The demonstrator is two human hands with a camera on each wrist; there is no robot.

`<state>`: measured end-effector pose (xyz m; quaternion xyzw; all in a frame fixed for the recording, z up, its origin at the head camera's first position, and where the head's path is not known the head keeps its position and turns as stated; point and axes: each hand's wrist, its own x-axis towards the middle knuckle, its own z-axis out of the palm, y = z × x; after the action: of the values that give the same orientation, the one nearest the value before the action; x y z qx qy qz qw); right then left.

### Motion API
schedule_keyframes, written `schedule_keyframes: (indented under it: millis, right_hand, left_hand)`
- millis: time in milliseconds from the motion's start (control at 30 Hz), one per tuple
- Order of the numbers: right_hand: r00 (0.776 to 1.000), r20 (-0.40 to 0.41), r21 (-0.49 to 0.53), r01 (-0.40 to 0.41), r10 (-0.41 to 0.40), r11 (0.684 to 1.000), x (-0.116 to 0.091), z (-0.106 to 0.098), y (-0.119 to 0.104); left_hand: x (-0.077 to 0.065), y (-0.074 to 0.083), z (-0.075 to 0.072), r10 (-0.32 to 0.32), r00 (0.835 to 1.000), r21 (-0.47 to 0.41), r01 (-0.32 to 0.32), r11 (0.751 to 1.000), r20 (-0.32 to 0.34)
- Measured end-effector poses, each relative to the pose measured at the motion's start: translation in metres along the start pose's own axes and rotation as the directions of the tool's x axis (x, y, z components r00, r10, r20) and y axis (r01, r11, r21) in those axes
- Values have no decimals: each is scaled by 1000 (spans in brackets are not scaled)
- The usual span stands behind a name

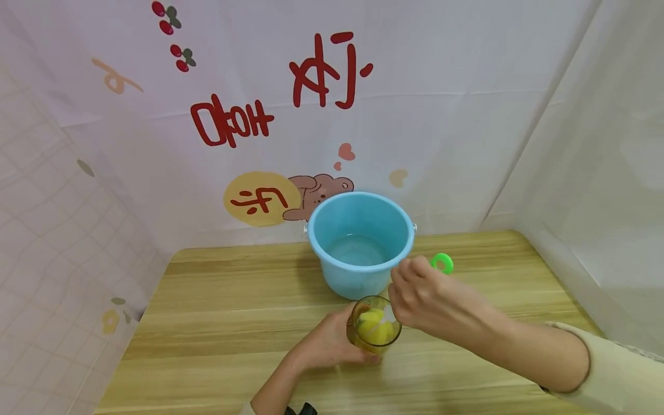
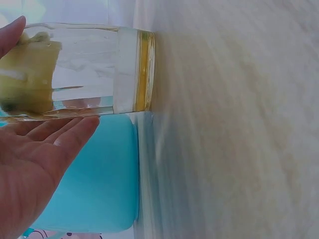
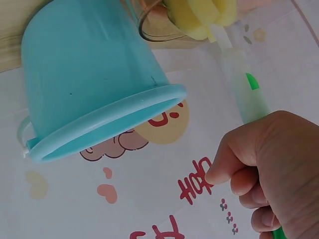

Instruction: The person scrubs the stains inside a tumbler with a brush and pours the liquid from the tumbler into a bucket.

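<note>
My left hand (image 1: 329, 341) holds a clear, amber-tinted drinking glass (image 2: 87, 69), with the thumb on one side and the fingers on the other. In the left wrist view the base of the glass is just above the table. My right hand (image 1: 421, 295) grips the white and green handle (image 3: 240, 82) of a sponge bottle brush, its green ring end (image 1: 449, 263) sticking out behind the fist. The brush's yellow sponge head (image 1: 374, 329) is inside the glass in the head view. In the right wrist view the sponge shows at the glass mouth.
A light-blue bucket (image 1: 353, 282) with a little clear water at its bottom stands just beyond the glass, at the back of the wood-grain table (image 1: 233, 323). A white printed curtain (image 1: 441, 127) hangs behind, and more sheeting flanks both sides.
</note>
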<state>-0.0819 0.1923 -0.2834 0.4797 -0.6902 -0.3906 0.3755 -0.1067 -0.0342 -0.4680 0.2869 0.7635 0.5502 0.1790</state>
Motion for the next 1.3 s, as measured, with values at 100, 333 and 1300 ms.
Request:
schedule_keyframes:
  millis: [100,333,1300]
  right_hand:
    - [1000,-2,-19,5,-5,1000,4,0,1]
    - [999,32,-58,16,-14,998,15,6,4]
    - [989,99,271,-132,108,953,-5,65,23]
  left_hand:
    - [0,0,0,5,1000,-12,-5,1000,2]
    - [0,0,0,17,1000,-51,-16,999,13]
    - [-3,3,-3,-38,999,41,37,998,3]
